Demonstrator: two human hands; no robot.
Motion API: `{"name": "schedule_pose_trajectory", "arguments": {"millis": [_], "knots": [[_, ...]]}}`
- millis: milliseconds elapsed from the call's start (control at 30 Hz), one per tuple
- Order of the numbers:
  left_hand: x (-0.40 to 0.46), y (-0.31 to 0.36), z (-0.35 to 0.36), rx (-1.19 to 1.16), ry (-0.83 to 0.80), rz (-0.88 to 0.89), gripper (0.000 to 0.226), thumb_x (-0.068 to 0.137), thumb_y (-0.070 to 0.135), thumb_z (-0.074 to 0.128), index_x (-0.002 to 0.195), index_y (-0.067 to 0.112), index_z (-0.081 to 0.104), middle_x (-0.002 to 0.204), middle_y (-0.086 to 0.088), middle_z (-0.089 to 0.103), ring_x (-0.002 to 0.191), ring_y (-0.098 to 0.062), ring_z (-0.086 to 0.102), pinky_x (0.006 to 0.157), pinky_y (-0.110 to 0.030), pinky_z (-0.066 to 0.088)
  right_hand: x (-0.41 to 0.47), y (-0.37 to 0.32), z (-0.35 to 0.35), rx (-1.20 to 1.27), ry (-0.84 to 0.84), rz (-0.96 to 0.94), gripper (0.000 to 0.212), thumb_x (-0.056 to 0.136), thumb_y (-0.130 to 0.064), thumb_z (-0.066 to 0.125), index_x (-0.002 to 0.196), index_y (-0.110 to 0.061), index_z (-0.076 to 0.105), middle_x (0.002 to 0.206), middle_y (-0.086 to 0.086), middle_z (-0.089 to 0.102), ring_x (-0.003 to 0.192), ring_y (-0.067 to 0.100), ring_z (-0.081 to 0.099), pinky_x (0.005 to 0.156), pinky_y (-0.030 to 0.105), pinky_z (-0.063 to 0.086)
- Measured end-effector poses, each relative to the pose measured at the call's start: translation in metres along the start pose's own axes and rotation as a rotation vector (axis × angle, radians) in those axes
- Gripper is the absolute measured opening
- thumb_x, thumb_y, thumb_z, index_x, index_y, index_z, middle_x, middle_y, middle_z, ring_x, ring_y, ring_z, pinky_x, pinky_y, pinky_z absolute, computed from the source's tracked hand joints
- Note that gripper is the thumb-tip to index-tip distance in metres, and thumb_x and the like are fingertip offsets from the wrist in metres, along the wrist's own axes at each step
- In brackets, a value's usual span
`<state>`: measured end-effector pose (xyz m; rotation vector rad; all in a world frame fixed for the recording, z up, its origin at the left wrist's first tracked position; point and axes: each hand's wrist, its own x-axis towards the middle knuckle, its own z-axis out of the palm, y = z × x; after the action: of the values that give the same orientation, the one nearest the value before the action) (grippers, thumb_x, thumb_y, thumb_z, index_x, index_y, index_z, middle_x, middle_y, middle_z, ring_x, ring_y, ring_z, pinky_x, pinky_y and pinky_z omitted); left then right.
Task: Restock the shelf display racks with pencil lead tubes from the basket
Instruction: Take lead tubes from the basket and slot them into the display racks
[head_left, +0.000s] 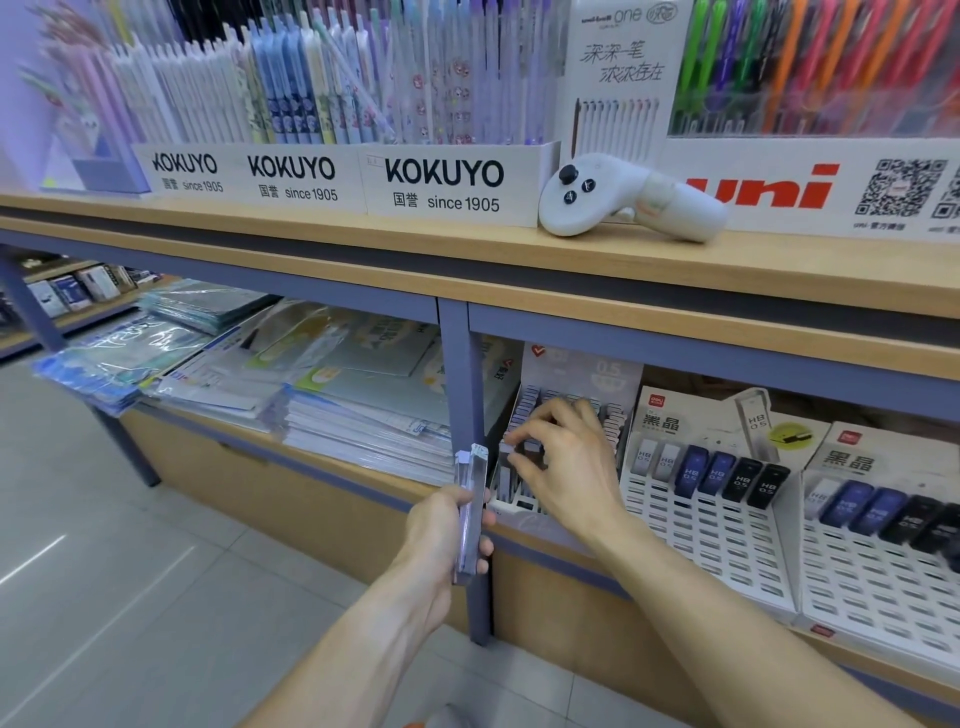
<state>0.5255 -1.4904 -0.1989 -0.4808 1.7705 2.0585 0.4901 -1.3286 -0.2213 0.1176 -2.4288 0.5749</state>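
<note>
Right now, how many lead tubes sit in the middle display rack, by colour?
White tubes: 2
Blue tubes: 2
Black tubes: 2
Total: 6

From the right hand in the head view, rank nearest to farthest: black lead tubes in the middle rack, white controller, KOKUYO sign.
From the right hand:
1. Black lead tubes, just right, same shelf.
2. White controller, upper shelf, above.
3. Leftmost KOKUYO sign, upper shelf, far left.
</note>
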Motion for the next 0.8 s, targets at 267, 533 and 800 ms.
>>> {"name": "schedule_pose_trajectory", "arguments": {"millis": [267, 533, 800], "knots": [[-0.003, 0.001, 0.004, 0.010, -0.184, -0.004, 0.012, 0.093, 0.019, 0.059, 0.095, 0.008, 0.063, 0.065, -0.004, 0.057, 0.045, -0.015, 0.046, 0.039, -0.022, 0.033, -0.025, -0.018, -0.036, 0.462, -0.038, 0.286, 0.020, 0.087, -0.021, 0.076, 0.104, -0.030, 0.070, 0.089, -0.014, 0.069, 0.080, 0.005, 0.064, 0.073, 0.021, 0.051], [-0.003, -0.007, 0.014, 0.073, -0.255, 0.043, 0.029, 0.085, 0.012, 0.078, 0.111, 0.016, 0.066, 0.075, -0.001, 0.066, 0.053, -0.014, 0.050, 0.048, -0.025, 0.032, -0.039, -0.017, -0.055, 0.989, -0.145, 0.666, 0.037, 0.085, -0.008, 0.080, 0.116, -0.018, 0.063, 0.085, 0.008, 0.078, 0.083, 0.021, 0.077, 0.086, 0.039, 0.062], [-0.003, -0.007, 0.017, 0.062, -0.231, 0.038, 0.018, 0.086, 0.016, 0.074, 0.104, 0.014, 0.076, 0.084, -0.005, 0.068, 0.059, -0.013, 0.053, 0.044, -0.025, 0.034, -0.040, 0.000, -0.073, 0.925, 0.128, 0.603, 0.025, 0.083, -0.014, 0.083, 0.105, -0.017, 0.071, 0.078, 0.010, 0.075, 0.078, 0.022, 0.076, 0.079, 0.042, 0.063]]}}
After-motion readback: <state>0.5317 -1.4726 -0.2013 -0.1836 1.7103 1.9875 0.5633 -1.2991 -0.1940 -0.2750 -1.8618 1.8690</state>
